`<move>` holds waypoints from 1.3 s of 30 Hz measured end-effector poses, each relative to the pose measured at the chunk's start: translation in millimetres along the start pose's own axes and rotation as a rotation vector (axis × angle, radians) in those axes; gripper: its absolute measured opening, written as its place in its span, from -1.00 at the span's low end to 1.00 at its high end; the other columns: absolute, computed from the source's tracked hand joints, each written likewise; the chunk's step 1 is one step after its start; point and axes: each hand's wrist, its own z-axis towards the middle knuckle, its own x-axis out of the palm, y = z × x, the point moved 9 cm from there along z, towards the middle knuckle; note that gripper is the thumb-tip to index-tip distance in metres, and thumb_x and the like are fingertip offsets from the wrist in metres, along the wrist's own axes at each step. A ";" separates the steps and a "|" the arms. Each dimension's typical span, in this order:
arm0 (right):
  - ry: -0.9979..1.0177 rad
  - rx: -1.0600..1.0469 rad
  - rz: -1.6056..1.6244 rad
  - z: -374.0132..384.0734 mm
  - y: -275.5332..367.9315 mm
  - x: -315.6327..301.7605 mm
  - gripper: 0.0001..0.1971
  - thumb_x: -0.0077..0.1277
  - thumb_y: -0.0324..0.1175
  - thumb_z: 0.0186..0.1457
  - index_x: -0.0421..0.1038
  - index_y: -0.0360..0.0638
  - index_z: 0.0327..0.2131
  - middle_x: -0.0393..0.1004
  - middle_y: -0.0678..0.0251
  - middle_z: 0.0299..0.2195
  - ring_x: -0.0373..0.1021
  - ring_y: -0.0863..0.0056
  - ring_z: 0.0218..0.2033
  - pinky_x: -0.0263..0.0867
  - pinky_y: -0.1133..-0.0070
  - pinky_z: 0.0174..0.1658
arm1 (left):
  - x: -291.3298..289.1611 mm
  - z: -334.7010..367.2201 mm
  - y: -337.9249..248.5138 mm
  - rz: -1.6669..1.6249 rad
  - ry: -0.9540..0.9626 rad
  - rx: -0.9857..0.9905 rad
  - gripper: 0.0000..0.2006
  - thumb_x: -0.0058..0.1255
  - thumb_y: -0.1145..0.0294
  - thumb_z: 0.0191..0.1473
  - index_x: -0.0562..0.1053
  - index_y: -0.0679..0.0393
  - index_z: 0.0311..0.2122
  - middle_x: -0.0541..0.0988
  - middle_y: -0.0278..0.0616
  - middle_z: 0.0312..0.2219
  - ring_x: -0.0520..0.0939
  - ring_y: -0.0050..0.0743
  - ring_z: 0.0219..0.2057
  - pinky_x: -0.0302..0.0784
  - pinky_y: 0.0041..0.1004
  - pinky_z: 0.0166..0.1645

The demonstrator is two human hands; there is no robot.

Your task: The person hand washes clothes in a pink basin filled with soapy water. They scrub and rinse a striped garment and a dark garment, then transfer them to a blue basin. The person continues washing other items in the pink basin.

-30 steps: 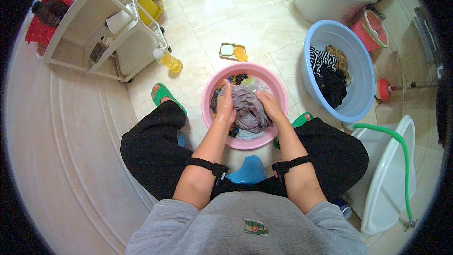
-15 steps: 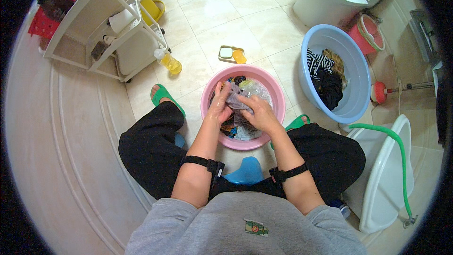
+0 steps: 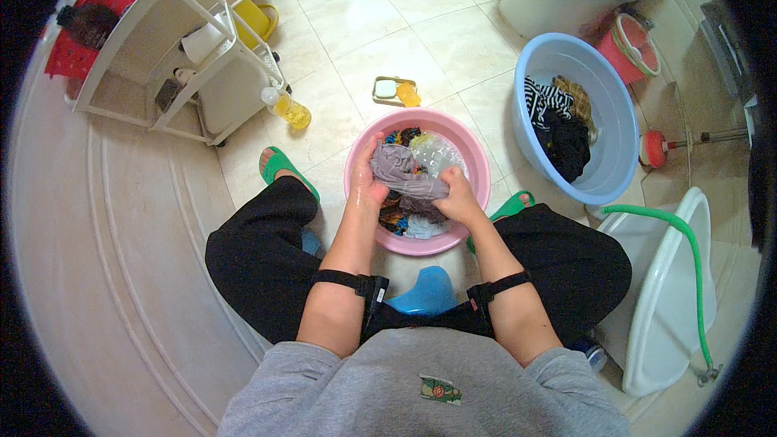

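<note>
A wet grey-purple garment (image 3: 402, 168) is stretched between my two hands over a pink basin (image 3: 483, 182). My left hand (image 3: 371, 178) supports its bunched end against the palm, fingers pointing up and away. Closed around the twisted other end is my right hand (image 3: 458, 198), at the basin's right side. Below the garment, the basin holds foamy water (image 3: 441, 152) and several dark, multicoloured and pale clothes; how deep they lie is hidden.
To the right stands a blue tub (image 3: 619, 133) with striped and dark clothes. Beyond the basin sit a soap dish (image 3: 386, 90) with an orange piece and a bottle of yellow liquid (image 3: 291, 112). A shelf rack (image 3: 121, 81) is far left, a toilet (image 3: 542, 0) far right.
My hands have moved apart, the right one shifting right. The garment, bunched between them before, is now drawn out and twisted toward the right hand.
</note>
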 end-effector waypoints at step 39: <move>-0.340 -0.151 0.030 -15.2 127.7 -3.8 -0.79 -0.06 -0.26 0.11 0.43 -0.20 -0.34 0.40 0.06 -0.30 0.35 0.00 -0.27 0.29 0.20 -0.13 | -79.4 23.8 38.2 0.401 -0.192 -0.018 -0.74 0.02 0.12 0.20 0.46 0.03 -0.46 0.51 -0.26 -0.54 0.52 -0.38 -0.55 0.49 -0.37 -0.43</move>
